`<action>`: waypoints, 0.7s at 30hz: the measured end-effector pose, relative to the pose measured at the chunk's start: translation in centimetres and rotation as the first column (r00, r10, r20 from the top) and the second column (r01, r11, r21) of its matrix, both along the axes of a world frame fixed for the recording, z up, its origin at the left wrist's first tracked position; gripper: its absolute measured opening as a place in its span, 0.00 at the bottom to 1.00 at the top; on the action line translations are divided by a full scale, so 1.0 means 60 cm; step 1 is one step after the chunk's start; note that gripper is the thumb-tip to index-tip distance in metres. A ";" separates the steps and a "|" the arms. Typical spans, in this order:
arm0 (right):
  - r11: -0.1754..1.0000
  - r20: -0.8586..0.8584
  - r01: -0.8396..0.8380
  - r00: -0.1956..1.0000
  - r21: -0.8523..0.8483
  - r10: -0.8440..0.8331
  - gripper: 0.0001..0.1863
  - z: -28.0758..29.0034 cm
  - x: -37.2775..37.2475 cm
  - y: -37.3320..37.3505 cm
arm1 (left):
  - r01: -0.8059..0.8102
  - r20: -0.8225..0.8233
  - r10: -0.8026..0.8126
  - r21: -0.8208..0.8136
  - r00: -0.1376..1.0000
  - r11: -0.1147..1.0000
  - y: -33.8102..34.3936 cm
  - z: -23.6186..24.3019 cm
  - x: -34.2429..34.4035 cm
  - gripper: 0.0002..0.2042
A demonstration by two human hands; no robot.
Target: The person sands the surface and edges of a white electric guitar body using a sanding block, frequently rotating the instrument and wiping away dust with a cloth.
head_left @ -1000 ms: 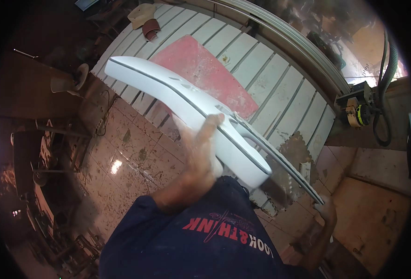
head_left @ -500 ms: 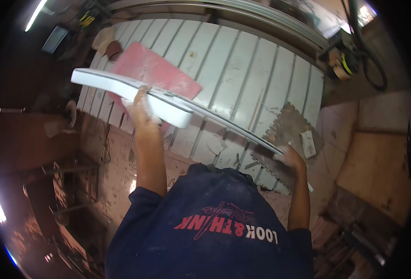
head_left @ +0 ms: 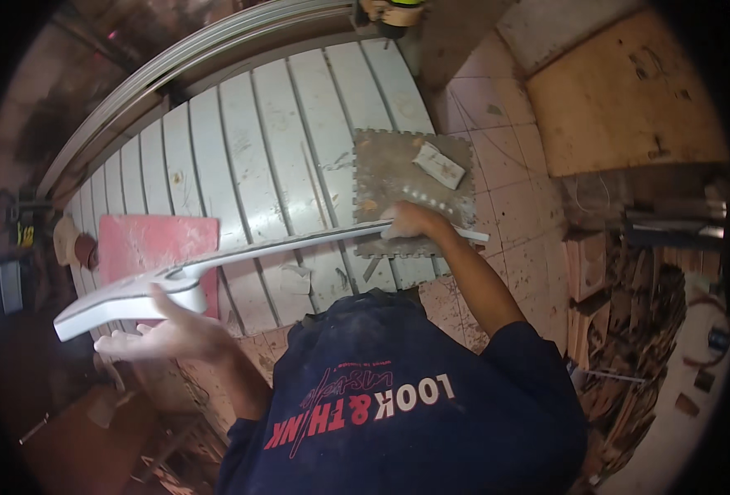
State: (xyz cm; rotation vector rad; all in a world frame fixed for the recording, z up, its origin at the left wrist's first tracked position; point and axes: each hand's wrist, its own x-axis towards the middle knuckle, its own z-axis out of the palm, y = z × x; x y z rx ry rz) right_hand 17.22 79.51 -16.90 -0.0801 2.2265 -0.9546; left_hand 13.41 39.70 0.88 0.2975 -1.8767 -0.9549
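A white guitar-shaped piece (head_left: 92, 318) with dark edge lines is held above a slatted pale table (head_left: 266, 148), its wide body at the left and long neck reaching right. My left hand (head_left: 171, 330) supports the body, thumb against its side and dusty fingers extended below it. My right hand (head_left: 410, 221) grips the neck near its far right end. A pink board (head_left: 154, 235) lies under the body. A grey-brown interlocking mat (head_left: 389, 169) lies beneath the right hand, with a pale dusty block (head_left: 437, 167) on it.
A metal rail (head_left: 134, 88) runs along the table's far side, with a machine part (head_left: 388, 18) at the top. A wooden board (head_left: 621, 107) is at the upper right. Tiled floor (head_left: 505, 206) and piled wood pieces (head_left: 596, 330) are at the right; a brown cup-shaped object (head_left: 86, 247) sits at left.
My view has swung rightward. The held piece has tilted from descending toward the right to rising slightly that way. My left hand's fingers have spread out beneath the body; my right hand still grips the neck.
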 end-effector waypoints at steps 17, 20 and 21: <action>0.919 -0.123 0.338 0.922 -0.203 -0.366 0.28 0.029 -0.012 0.053 | 0.994 0.979 -0.190 -0.082 0.068 -0.070 0.313 -0.253 -0.032 0.11; 0.675 -0.399 0.650 0.549 -0.349 -0.735 0.29 0.039 -0.046 0.101 | 0.995 0.980 -0.187 -0.085 0.074 -0.052 0.314 -0.260 -0.038 0.11; 0.712 -0.658 0.651 0.419 -0.263 -0.625 0.29 0.035 -0.053 0.112 | 0.995 0.981 -0.181 -0.081 0.071 -0.051 0.316 -0.261 -0.041 0.12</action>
